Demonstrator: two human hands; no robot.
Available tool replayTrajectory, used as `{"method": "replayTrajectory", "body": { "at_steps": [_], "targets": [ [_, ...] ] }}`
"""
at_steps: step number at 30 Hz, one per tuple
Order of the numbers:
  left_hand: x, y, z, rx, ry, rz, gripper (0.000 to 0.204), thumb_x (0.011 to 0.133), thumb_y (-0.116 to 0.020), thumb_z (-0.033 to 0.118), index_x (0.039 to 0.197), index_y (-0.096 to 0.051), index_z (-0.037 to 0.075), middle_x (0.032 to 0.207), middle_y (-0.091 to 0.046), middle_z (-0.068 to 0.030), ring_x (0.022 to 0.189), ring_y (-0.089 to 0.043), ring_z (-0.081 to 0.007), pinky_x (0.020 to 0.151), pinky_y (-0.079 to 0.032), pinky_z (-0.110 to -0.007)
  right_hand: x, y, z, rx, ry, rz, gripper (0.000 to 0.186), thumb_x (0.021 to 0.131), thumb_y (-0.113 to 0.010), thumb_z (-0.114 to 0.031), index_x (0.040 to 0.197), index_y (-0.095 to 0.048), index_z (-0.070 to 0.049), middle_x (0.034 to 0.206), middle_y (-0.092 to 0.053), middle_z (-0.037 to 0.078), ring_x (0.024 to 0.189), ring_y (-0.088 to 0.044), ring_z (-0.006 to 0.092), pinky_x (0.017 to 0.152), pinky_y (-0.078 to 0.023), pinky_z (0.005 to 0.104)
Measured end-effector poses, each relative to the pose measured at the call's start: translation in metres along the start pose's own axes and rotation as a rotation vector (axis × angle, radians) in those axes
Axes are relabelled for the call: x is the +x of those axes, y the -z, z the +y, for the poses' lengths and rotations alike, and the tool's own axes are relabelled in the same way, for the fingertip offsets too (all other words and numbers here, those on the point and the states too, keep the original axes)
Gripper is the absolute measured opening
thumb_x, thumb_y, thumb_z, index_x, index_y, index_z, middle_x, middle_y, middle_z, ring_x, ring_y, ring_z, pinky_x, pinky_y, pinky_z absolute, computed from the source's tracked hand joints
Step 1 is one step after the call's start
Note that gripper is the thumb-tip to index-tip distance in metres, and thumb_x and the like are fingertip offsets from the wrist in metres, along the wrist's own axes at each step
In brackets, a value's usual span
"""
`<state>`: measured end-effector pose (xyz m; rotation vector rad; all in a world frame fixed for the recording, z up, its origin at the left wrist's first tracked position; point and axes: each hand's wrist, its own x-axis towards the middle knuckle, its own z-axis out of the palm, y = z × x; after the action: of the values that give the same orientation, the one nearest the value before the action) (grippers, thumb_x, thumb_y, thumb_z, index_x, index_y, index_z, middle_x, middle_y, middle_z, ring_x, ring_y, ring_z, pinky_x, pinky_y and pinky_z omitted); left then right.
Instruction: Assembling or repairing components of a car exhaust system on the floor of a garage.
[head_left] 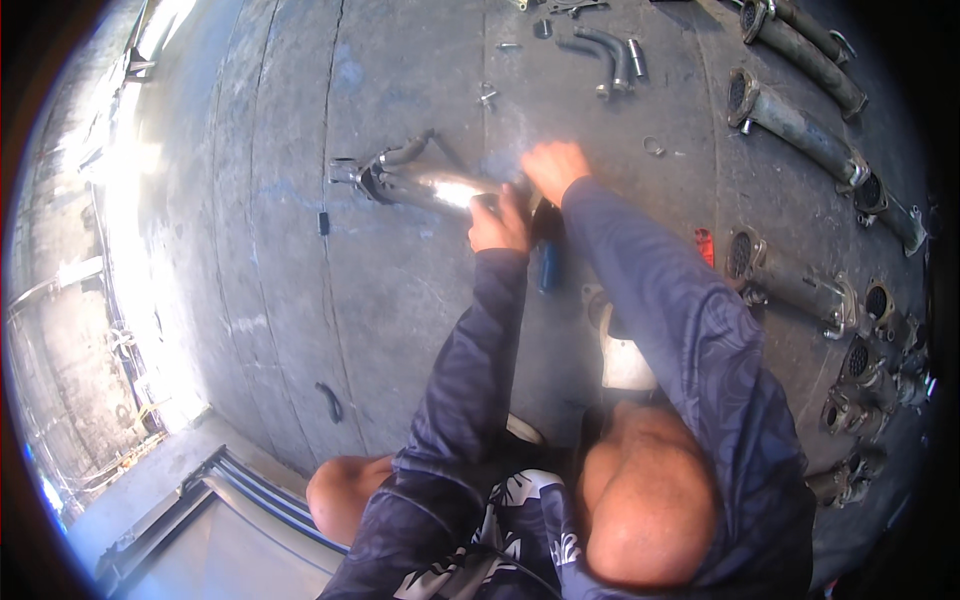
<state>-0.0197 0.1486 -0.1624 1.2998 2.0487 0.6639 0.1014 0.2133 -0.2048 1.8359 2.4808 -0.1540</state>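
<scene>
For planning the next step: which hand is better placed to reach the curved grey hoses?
Probably the right hand: it is nearer to the hoses, while the left hand is at the shiny metal tube.

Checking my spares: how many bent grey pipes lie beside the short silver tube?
2: the inner pipe and the outer pipe curving around it, both left of the silver tube.

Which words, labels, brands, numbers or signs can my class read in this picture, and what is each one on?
None can be read.
Dark clothing: white markings, too unclear to tell whether they are letters or pattern.
Small red item: any print is too small to read.
Metal cylinder by the left hand: glare, no legible marking.
</scene>
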Motion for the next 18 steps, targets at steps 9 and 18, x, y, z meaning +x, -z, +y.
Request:
{"method": "replayTrajectory", "body": {
  "at_steps": [9, 18],
  "targets": [
    [0.021, 0.018, -0.028, 0.152, -0.297, -0.278, 0.054, 0.091, -0.053, 0.045, 0.123, -0.043, 0.003, 0.091, -0.064, -0.0307, 0.089, -0.06, -0.0495, 0.079, -0.047, -0.051, -0.003, 0.026, 0.001, 0.049, 0.052, -0.104, 0.02, 0.08, -0.06, -0.013, 0.098, -0.068, -0.013, 0.101, -0.067, 0.011, 0.094, -0.067, 0.0257, 0.071, -0.053, 0.0395],
    [0.032, 0.049, -0.039, 0.046, -0.438, -0.691, 0.062, 0.083, -0.065, 0.008, 0.133, -0.029, 0.001, 0.103, -0.061, -0.0285, 0.095, -0.062, -0.044, 0.076, -0.05, -0.043, -0.049, 0.02, 0.003, 1.174, -0.111, -0.039, 0.102, 0.061, -0.083, -0.035, 0.143, -0.029, -0.006, 0.14, -0.038, 0.026, 0.133, -0.036, 0.038, 0.11, -0.032, 0.0401]
  ]
}}
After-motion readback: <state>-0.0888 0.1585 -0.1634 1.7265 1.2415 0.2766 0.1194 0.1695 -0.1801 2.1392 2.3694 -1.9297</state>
